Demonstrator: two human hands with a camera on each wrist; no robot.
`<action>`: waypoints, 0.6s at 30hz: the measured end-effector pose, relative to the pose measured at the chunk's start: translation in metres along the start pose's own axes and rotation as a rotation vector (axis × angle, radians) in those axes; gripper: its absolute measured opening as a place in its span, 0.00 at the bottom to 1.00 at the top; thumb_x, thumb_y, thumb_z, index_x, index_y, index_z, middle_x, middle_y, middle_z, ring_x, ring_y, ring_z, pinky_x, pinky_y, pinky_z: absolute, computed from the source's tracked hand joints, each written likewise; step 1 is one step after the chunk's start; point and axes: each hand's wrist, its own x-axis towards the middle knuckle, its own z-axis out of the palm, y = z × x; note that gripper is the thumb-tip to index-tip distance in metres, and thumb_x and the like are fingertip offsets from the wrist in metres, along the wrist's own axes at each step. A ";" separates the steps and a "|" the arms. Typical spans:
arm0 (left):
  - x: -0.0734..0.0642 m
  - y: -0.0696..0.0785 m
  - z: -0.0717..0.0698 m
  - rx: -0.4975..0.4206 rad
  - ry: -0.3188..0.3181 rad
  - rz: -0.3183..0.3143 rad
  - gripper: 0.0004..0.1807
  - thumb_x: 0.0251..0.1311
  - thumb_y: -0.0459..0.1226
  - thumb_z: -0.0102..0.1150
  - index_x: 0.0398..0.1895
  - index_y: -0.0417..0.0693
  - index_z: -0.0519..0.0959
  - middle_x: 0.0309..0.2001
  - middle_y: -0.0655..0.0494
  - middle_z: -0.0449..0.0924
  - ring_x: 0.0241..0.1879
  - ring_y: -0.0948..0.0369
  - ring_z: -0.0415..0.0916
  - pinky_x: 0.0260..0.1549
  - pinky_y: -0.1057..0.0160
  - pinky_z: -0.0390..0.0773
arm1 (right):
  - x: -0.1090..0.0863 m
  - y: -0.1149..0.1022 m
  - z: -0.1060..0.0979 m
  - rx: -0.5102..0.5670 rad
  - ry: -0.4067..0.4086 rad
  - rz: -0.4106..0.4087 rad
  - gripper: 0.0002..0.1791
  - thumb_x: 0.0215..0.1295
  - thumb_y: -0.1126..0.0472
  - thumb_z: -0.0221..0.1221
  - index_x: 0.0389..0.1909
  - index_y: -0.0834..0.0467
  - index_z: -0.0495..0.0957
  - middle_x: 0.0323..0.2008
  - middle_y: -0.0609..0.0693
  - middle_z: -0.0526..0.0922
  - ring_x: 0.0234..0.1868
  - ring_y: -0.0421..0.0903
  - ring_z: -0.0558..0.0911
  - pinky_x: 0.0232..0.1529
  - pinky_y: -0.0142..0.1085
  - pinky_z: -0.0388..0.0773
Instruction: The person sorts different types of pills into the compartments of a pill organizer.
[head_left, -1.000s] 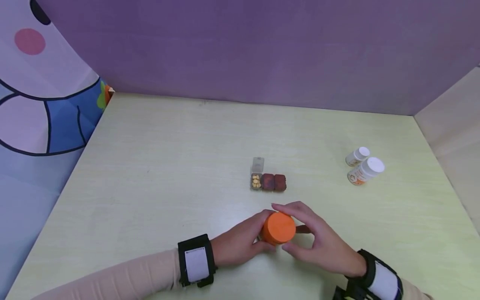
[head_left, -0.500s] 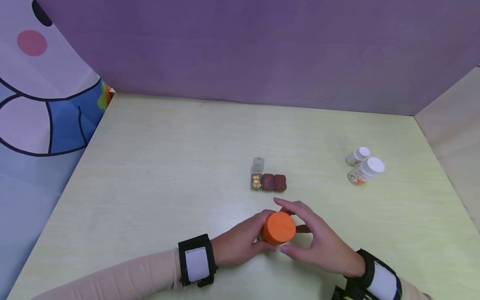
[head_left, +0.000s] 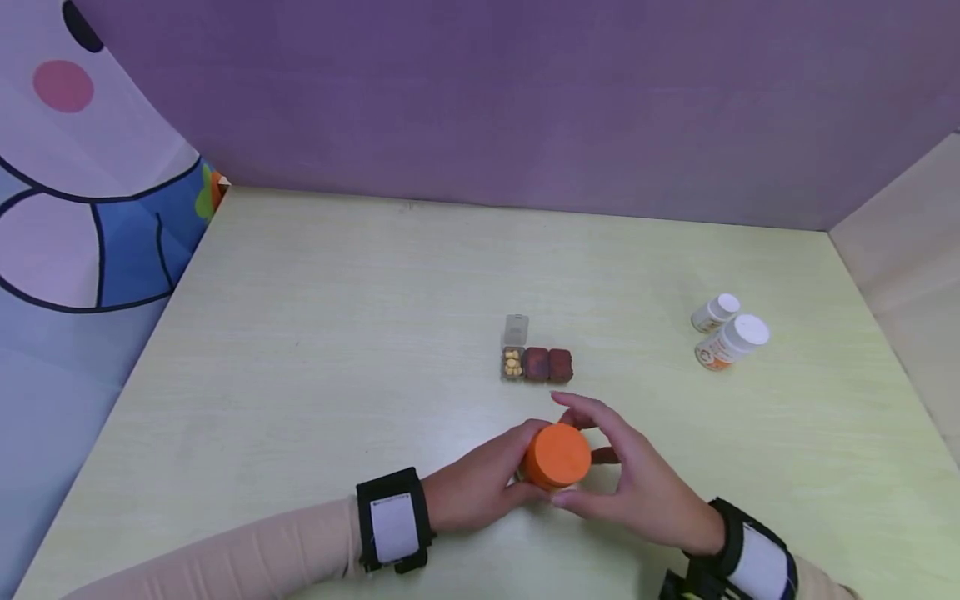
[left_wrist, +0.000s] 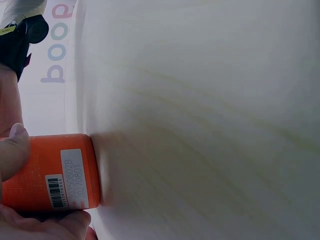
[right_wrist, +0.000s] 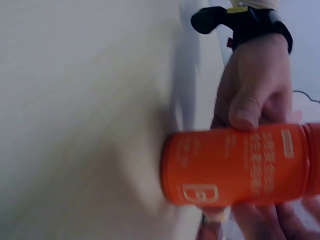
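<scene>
An orange bottle [head_left: 558, 455] with an orange screw cap stands upright close to the front of the table. My left hand [head_left: 480, 482] grips its body, thumb on one side and fingers on the other. Around the cap curve the thumb and fingers of my right hand [head_left: 637, 492], with the index finger lifted off toward the back. Pale printing and a D-shaped logo show on the bottle's side [right_wrist: 230, 167] in the right wrist view. The left wrist view shows a white label with a barcode [left_wrist: 56, 191] low on the bottle.
Behind the bottle lies a small pill case [head_left: 536, 364]; its left lid [head_left: 516, 328] is flipped up over yellow pills, and its other compartments look dark red. Two white bottles, a small one [head_left: 715, 313] and a larger one [head_left: 731, 342], stand at the right. A purple wall [head_left: 525, 108] borders the back.
My right thumb has slid left along the near side of the bottle, and the right index finger has straightened and moved away from the cap. The left hand and bottle stay put.
</scene>
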 end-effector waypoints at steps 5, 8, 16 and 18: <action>0.000 0.000 0.000 0.004 -0.002 -0.012 0.31 0.65 0.34 0.67 0.68 0.49 0.64 0.63 0.61 0.72 0.62 0.68 0.69 0.67 0.63 0.67 | -0.002 0.000 -0.003 0.019 -0.040 -0.070 0.34 0.62 0.66 0.71 0.68 0.52 0.71 0.58 0.48 0.76 0.57 0.45 0.76 0.45 0.44 0.85; 0.001 0.000 0.000 -0.007 0.000 -0.017 0.32 0.66 0.34 0.66 0.70 0.50 0.64 0.64 0.61 0.72 0.63 0.68 0.69 0.67 0.63 0.67 | -0.001 0.000 0.000 0.021 0.002 -0.005 0.29 0.60 0.62 0.73 0.61 0.50 0.74 0.55 0.46 0.78 0.56 0.45 0.77 0.44 0.44 0.84; 0.001 0.002 0.000 0.001 0.000 -0.018 0.31 0.67 0.35 0.65 0.70 0.50 0.64 0.65 0.61 0.71 0.65 0.68 0.68 0.68 0.62 0.67 | 0.000 -0.002 0.005 0.008 0.064 0.089 0.34 0.54 0.58 0.78 0.60 0.50 0.73 0.52 0.46 0.79 0.54 0.44 0.77 0.43 0.43 0.84; 0.001 0.002 0.000 0.002 0.001 -0.017 0.32 0.67 0.35 0.65 0.71 0.50 0.64 0.66 0.61 0.71 0.65 0.68 0.68 0.68 0.62 0.67 | -0.001 -0.001 0.004 0.004 0.048 0.055 0.36 0.56 0.60 0.76 0.65 0.50 0.72 0.54 0.47 0.78 0.55 0.44 0.77 0.43 0.42 0.84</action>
